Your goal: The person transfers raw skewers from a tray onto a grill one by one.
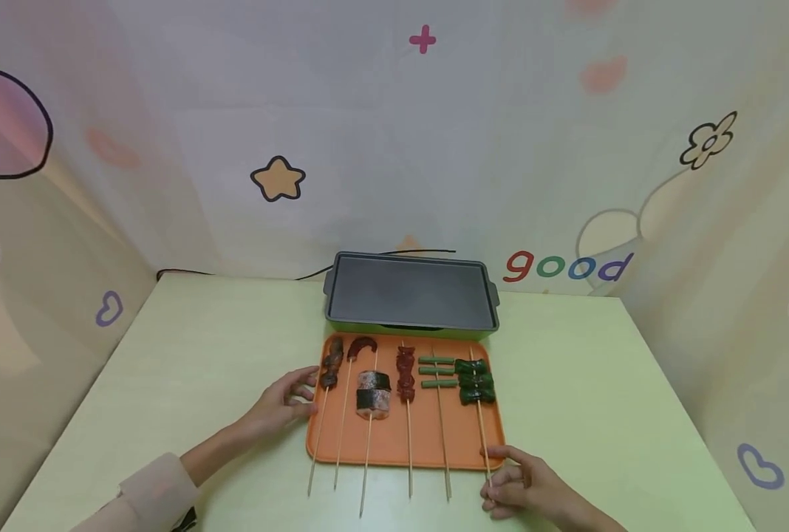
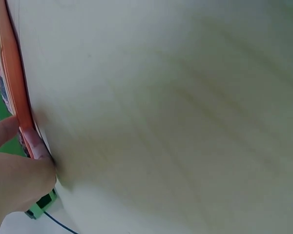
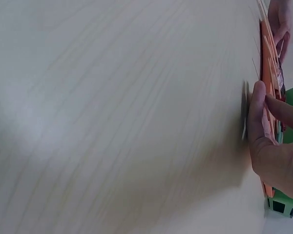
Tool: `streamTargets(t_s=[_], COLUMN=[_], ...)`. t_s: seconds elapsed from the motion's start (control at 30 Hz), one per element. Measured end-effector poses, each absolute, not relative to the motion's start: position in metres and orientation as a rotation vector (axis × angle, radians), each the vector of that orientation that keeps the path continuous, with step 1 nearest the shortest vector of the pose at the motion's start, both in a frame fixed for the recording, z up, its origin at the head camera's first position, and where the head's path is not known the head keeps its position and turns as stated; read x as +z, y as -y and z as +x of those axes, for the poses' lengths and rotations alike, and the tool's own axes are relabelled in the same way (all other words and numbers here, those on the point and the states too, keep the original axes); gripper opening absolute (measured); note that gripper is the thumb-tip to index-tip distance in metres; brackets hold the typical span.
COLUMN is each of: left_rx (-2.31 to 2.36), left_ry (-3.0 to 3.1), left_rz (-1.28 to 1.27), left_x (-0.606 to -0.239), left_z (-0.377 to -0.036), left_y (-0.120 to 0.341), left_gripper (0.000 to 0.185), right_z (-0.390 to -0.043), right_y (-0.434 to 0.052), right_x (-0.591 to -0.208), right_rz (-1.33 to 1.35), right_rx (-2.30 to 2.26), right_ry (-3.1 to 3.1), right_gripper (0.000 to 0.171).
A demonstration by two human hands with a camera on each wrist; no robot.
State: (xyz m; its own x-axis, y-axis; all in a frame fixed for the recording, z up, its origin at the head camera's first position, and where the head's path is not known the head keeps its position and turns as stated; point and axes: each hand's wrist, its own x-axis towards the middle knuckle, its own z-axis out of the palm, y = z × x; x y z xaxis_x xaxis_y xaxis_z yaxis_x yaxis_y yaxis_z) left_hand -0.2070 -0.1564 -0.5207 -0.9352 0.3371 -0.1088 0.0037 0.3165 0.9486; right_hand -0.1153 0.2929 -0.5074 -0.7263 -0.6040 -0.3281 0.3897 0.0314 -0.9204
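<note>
An orange tray (image 1: 428,436) lies on the table with several skewers side by side, among them a dark meat skewer (image 1: 331,366), a fish roll skewer (image 1: 373,394), a green bean skewer (image 1: 436,371) and a leafy green skewer (image 1: 477,380). My left hand (image 1: 301,395) rests against the tray's left rim with relaxed fingers; the left wrist view shows that hand (image 2: 24,170) touching the orange edge (image 2: 12,73). At the tray's front right corner my right hand (image 1: 494,473) pinches the stick end of the leafy green skewer. In the right wrist view its thumb and finger (image 3: 263,105) meet at the tray edge (image 3: 262,58).
A dark griddle pan (image 1: 411,292) with a green base stands just behind the tray, and its black cord runs to the back wall. The pale green table (image 1: 188,355) is enclosed by patterned walls at the back and on both sides.
</note>
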Motion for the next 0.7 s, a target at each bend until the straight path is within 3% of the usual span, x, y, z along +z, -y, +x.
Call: streamTargets(t_s=[0.4,0.7], left_rx=[1.7,1.627], left_ry=[-2.235,-2.256], left_rz=[0.195,0.205], left_x=[-0.534,-0.52], left_z=[-0.196,-0.212], left_y=[0.142,0.152], left_gripper=[0.066,0.066], right_z=[-0.107,-0.104], right_y=[-0.306,-0.302], right_x=[-0.502,-0.491], right_rz=[-0.185,-0.112], right_rx=[-1.726,-1.718], right_ry=[-1.725,-1.741], right_gripper=[0.073,0.068])
